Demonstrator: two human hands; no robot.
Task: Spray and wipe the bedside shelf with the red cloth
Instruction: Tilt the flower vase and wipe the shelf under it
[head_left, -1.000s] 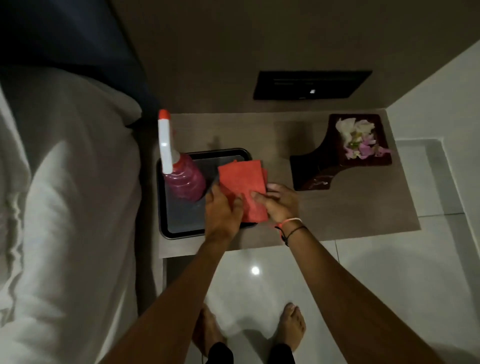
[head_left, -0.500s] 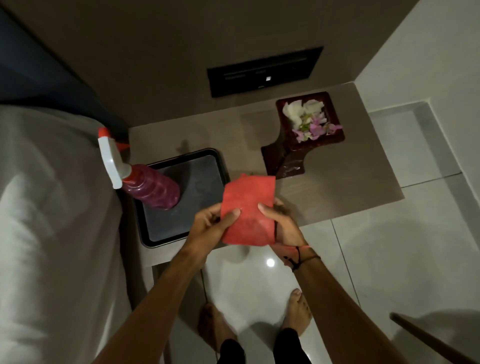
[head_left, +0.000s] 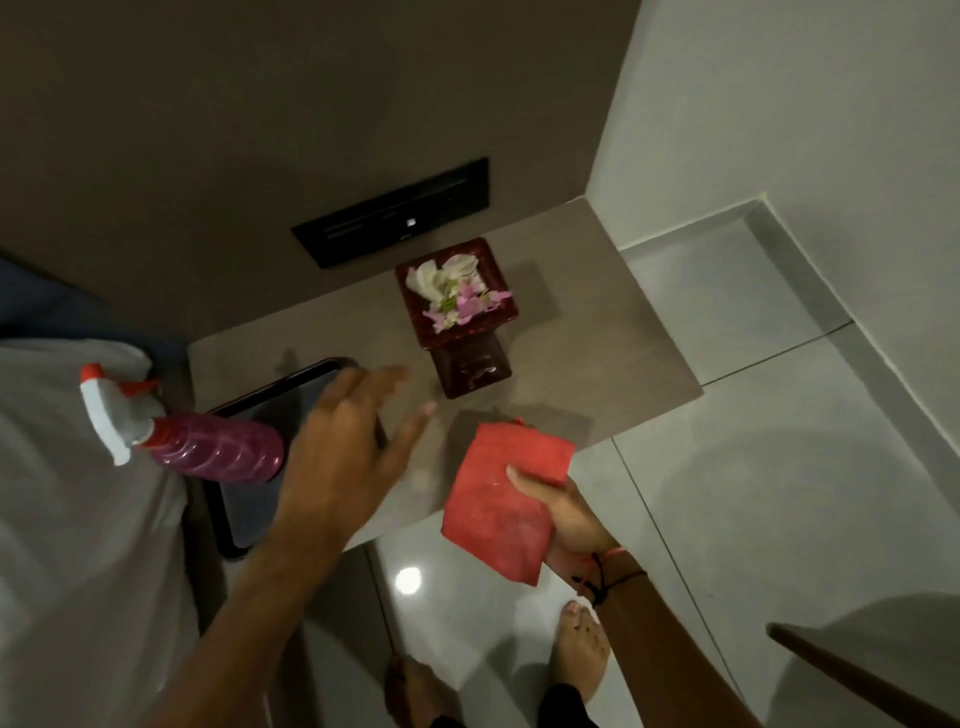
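Released by left hand (head_left: 343, 457), one red cloth (head_left: 506, 499) stays in right hand (head_left: 566, 514).

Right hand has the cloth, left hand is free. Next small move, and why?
Probably swing the left hand left to grasp the spray bottle. That hand is open and empty above the black tray, the bottle stands ungripped on the tray, and the right hand already holds the red cloth; the shelf looks unsprayed.
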